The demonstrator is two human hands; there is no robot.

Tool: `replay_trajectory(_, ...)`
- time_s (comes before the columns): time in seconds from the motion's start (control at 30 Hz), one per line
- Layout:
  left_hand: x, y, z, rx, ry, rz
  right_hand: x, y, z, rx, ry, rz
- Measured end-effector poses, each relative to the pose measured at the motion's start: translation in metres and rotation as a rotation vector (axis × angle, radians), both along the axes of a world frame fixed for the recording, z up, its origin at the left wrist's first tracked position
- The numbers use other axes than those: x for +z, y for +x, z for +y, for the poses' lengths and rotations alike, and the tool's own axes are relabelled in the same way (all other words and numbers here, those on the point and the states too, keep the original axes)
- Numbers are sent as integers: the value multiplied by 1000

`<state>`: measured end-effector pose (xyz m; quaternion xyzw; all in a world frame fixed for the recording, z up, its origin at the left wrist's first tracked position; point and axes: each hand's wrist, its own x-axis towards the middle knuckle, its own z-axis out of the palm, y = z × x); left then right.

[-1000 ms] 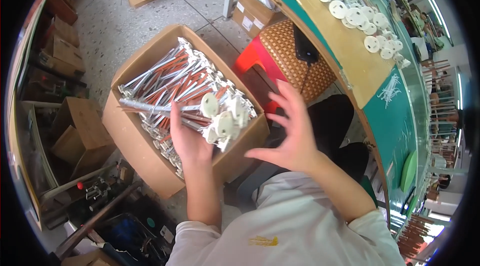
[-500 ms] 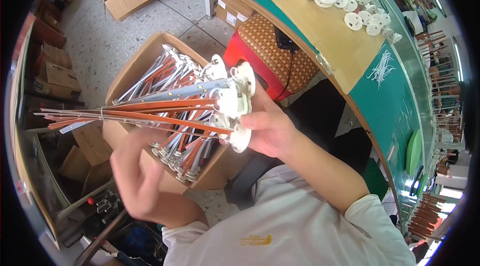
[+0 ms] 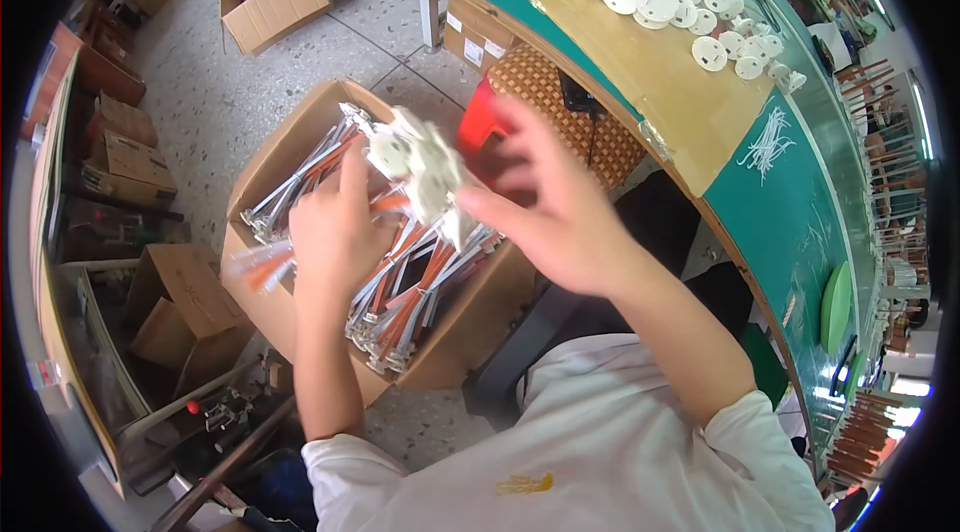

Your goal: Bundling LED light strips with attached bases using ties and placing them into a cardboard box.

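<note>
My left hand is closed round the middle of a bundle of thin LED strips, some orange and some whitish, held above an open cardboard box. White round end pieces cluster at the bundle's right end, smeared by motion. Just right of them my right hand is open with fingers spread; its thumb tip is close to the end pieces, and I cannot tell if it touches them. More strip bundles with white ends fill the box below.
A curved green worktable runs along the right, bearing many white discs on brown board and a pile of white ties. A red stool with woven top stands beyond the box. Other cartons sit on the floor.
My left hand has risen from below the bundle and gripped it. My right hand has let go of the end pieces and opened. The bundle has tilted, its disc end up.
</note>
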<state>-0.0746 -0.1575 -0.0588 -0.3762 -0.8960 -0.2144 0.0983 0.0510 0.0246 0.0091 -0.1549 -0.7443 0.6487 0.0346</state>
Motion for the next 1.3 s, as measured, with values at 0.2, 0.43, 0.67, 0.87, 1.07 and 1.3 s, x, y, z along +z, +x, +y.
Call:
replay_trajectory(0.2,-131,-26,21,433,-300,-373,45,88,41,-107,780,610)
replay_trajectory(0.43,-227,-20,52,332,-371,-604,24,153,106,-419,1180,431)
replay_trajectory(0.67,-242,-3,61,189,-279,-686,20,192,150,-549,1315,250)
replay_trajectory(0.87,-248,-1,77,282,-337,-672,22,170,142,-550,1221,-138)
replay_trajectory(1.07,-266,-10,80,296,-364,-652,27,162,139,-539,1199,-176)
replay_trajectory(1.3,-257,-17,48,138,-148,-590,35,169,139,-539,1248,-55)
